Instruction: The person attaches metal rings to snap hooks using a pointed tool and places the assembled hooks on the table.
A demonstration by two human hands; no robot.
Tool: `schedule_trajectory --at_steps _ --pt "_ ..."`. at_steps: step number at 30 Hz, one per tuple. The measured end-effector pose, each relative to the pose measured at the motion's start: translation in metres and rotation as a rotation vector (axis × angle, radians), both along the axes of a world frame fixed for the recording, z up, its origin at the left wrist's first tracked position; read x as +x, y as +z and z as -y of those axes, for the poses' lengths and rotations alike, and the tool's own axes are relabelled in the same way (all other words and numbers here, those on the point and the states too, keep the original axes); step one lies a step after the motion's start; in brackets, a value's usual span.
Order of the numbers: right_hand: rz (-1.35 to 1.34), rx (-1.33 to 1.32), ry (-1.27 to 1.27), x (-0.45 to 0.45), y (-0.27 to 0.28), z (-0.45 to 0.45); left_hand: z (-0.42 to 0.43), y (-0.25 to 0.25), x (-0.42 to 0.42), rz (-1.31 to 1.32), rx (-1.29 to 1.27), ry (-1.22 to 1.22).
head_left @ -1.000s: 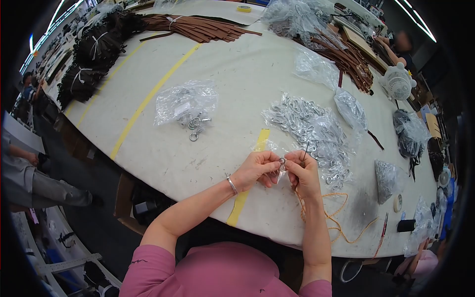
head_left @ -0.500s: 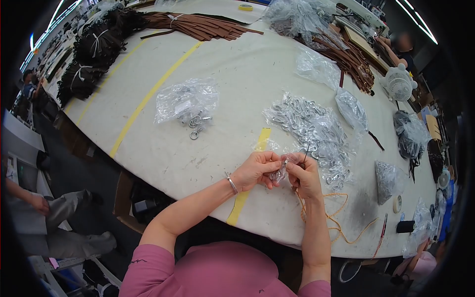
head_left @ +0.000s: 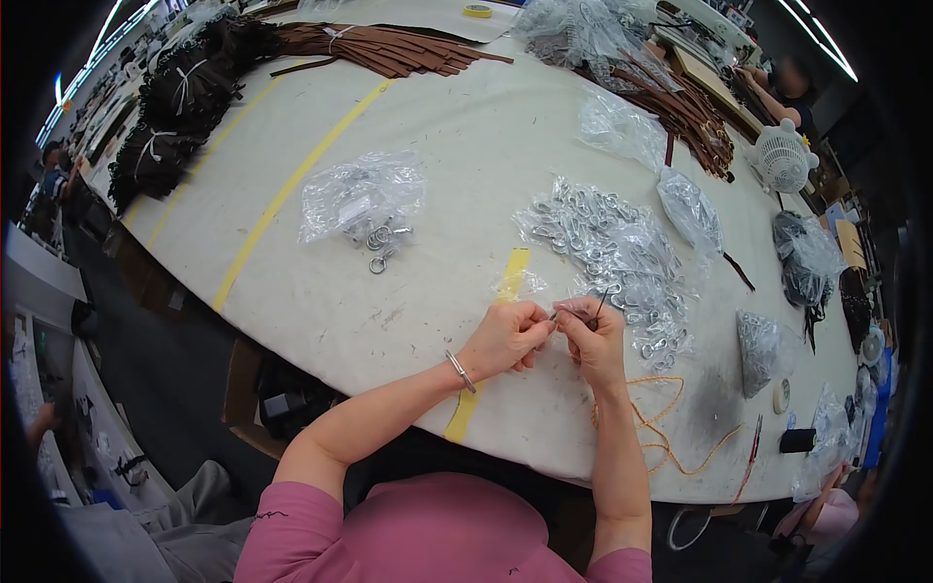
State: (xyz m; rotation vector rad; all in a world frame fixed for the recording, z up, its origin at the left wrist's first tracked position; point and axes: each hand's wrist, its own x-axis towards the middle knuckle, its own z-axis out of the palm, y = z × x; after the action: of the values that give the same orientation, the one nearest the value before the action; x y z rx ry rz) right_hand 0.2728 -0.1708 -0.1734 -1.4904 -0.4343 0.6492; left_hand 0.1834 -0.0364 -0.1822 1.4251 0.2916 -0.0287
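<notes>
My left hand (head_left: 507,337) and my right hand (head_left: 595,342) meet fingertip to fingertip over the near part of the table. Both are closed in a pinch on a small metal piece (head_left: 554,316), mostly hidden by my fingers. A thin dark pointed tool (head_left: 602,303) sticks up from my right hand; its lower part is hidden. Just beyond my hands lies a pile of silver metal snap hooks (head_left: 612,243), many in clear plastic wrappers. An orange cord (head_left: 661,439) lies looped beside my right forearm.
A clear bag with metal rings (head_left: 360,204) lies left of centre. Brown strap bundles (head_left: 389,47) and dark bundles (head_left: 180,107) line the far side. A filled bag (head_left: 761,355), a black spool (head_left: 797,443) and a white fan (head_left: 782,158) stand at right. Other people are around the table.
The clear wrapper seen between my fingers is no longer visible there. My left fingers have curled in more. The person at lower left has moved lower in view.
</notes>
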Motion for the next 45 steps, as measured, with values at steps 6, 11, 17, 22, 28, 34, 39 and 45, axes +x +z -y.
schedule_trajectory --at_steps 6,11,17,22,28,34,39,45 --pt "1.340 -0.145 0.044 -0.005 -0.002 -0.003 -0.004 -0.005 0.000 0.026 -0.004 0.015" --pt "0.979 -0.138 0.175 -0.016 0.014 0.003 -0.007 -0.003 0.000 -0.001 -0.173 -0.035" --pt "0.738 -0.001 0.227 -0.008 0.012 0.005 -0.010 -0.004 0.001 0.044 -0.448 -0.128" --pt "0.334 0.022 0.277 -0.004 0.017 0.011 -0.010 -0.011 0.004 0.050 -0.495 -0.131" --pt "-0.037 -0.163 0.321 -0.006 0.024 0.013 -0.004 -0.009 0.002 0.133 0.002 -0.062" --pt "-0.015 -0.181 0.323 0.004 0.017 0.019 -0.009 -0.006 0.002 0.042 -0.350 -0.108" --pt "0.218 -0.130 0.293 0.009 -0.005 0.023 -0.016 -0.005 0.003 -0.059 -0.536 -0.161" --pt "1.217 -0.667 0.122 -0.017 0.020 0.015 -0.014 -0.008 0.004 -0.079 -0.467 -0.208"
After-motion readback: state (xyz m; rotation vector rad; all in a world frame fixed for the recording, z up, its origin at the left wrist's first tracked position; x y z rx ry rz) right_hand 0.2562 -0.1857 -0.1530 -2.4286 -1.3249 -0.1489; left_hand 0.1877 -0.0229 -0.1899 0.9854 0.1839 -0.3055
